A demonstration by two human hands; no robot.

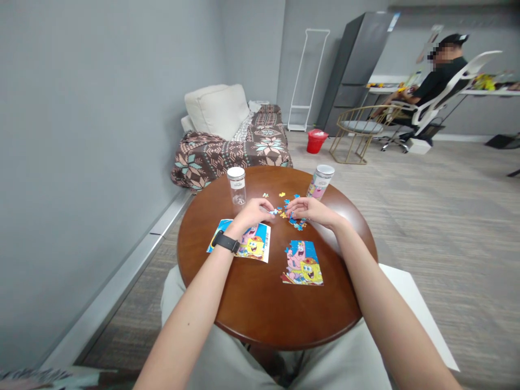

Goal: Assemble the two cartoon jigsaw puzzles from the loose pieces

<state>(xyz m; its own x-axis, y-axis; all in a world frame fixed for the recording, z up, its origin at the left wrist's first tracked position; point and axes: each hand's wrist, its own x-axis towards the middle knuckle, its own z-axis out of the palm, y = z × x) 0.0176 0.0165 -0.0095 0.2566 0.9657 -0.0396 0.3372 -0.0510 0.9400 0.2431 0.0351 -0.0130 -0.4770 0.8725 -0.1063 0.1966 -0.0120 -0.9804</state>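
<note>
Loose puzzle pieces (283, 215) lie in a scattered pile at the middle of the round table. My left hand (259, 211), with a black watch on the wrist, reaches over the picture sheet to the pile's left side, fingers closed at a light blue piece (274, 212). On the pile's right side, my right hand (306, 210) rests over blue pieces with its fingers curved and apart. A partly assembled cartoon puzzle (304, 264) lies flat nearer to me. The printed picture sheet (260, 244) is partly covered by my left wrist.
A clear jar (237, 187) with a white lid stands at the table's (260, 319) back left, a printed jar (322, 181) at the back right. Beyond are a covered sofa (239, 146), a red bin (316, 142), a wire chair (359, 127) and a seated person (441, 76).
</note>
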